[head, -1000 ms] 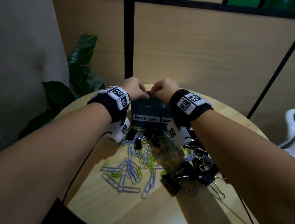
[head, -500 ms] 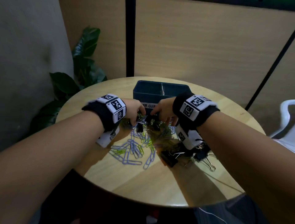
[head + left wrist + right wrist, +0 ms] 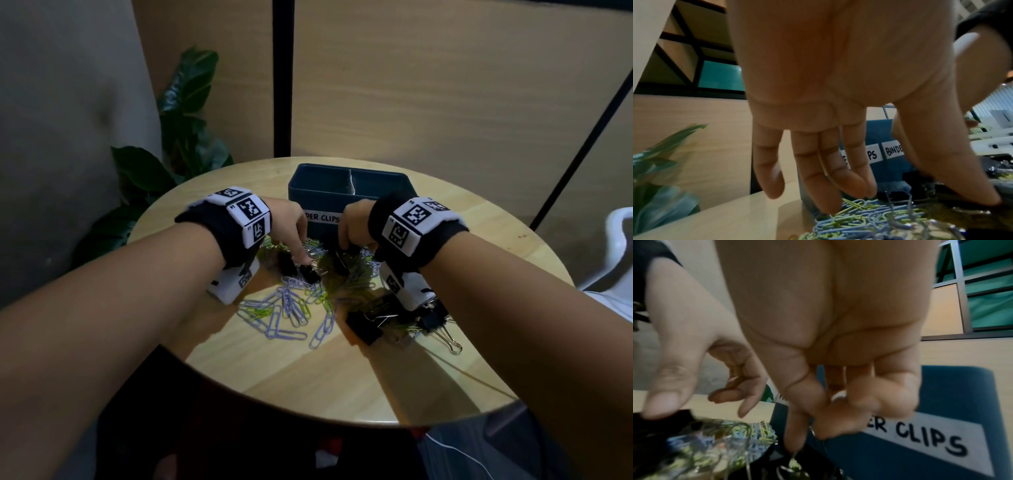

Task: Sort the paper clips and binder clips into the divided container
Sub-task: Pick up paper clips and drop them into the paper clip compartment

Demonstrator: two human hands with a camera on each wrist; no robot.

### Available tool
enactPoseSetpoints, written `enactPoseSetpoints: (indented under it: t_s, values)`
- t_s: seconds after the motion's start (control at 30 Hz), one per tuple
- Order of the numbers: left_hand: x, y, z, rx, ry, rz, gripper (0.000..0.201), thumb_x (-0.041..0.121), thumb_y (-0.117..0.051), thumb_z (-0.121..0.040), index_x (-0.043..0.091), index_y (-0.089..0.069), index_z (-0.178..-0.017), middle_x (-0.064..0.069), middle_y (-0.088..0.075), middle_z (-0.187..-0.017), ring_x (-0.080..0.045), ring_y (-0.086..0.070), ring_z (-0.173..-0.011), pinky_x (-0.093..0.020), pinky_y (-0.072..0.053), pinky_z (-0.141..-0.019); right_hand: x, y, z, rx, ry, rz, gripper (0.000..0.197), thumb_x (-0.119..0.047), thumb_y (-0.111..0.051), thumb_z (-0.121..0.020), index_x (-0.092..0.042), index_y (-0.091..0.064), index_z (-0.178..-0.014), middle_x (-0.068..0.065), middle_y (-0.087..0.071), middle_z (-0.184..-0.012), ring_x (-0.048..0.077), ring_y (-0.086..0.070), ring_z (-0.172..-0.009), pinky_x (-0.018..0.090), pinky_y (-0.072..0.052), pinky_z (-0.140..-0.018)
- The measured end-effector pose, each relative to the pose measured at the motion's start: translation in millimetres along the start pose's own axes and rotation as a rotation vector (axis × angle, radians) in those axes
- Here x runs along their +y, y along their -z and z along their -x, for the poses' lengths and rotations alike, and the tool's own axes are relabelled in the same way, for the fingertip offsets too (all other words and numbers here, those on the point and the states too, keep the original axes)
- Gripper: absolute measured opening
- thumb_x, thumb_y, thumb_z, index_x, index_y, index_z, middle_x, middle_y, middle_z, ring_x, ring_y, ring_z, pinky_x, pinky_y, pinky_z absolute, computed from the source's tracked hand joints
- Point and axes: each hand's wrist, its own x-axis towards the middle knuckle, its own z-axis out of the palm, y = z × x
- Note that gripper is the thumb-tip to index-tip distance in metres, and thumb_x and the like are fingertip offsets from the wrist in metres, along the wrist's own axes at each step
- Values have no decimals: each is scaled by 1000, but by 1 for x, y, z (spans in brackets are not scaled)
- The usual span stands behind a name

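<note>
A dark blue divided container (image 3: 376,178) stands at the back of the round table (image 3: 342,383), its front labelled for paper clips and binder clips. Blue and green paper clips (image 3: 291,311) lie heaped before it, with black binder clips (image 3: 366,325) to their right. My left hand (image 3: 303,262) reaches down into the heap with straight fingers (image 3: 828,199) on the paper clips (image 3: 859,219). Its thumb rests on a small black binder clip (image 3: 310,274). My right hand (image 3: 342,251) curls its fingers (image 3: 869,405) onto another black binder clip (image 3: 339,263) just in front of the container (image 3: 962,394).
A leafy plant (image 3: 185,137) stands behind the table's left side and a white chair (image 3: 620,240) is at the right edge. A thin cable (image 3: 462,373) crosses the table's front right. Wooden wall panels rise close behind the container.
Both hands came down from the container's top rim to the pile of clips in front of it. The container's two compartments now show.
</note>
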Motion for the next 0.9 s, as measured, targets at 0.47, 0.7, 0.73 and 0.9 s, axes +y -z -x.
enactPoseSetpoints:
  t_s: [0.47, 0.7, 0.73, 0.9]
  values:
    - [-2, -11, 0, -54, 100, -15, 75, 32, -60, -91, 16, -21, -152, -4, -30, -155, -22, -36, -138, -23, -36, -92, 1, 3, -9, 19, -138, 35, 43, -23, -57, -91, -9, -54, -131, 12, -54, -135, 25, -58, -108, 29, -45, -94]
    - [-3, -8, -1, -100, 82, 242, 43, 4, -49, -94, 16, -51, -135, -11, -56, -118, -23, -53, -94, -32, -51, -72, -19, 4, -21, 105, 6, -93, 40, -20, -47, -94, -10, -53, -133, 10, -55, -133, 25, -56, -115, 30, -44, -97]
    - [-4, -7, 1, -71, 93, 221, 45, -1, -45, -93, 15, -51, -135, -12, -57, -120, -22, -51, -93, -28, -50, -65, -23, 1, -25, 91, 23, -109, 41, -21, -44, -96, -11, -50, -136, 11, -53, -137, 26, -52, -121, 29, -42, -99]
    - [-13, -8, 8, -112, 149, 115, 43, -5, -40, -95, 7, -52, -134, -14, -56, -111, -20, -50, -89, -13, -41, -34, -33, -10, -26, -65, 107, -147, 41, -14, -41, -99, -13, -46, -139, 9, -46, -143, 25, -44, -131, 29, -35, -105]
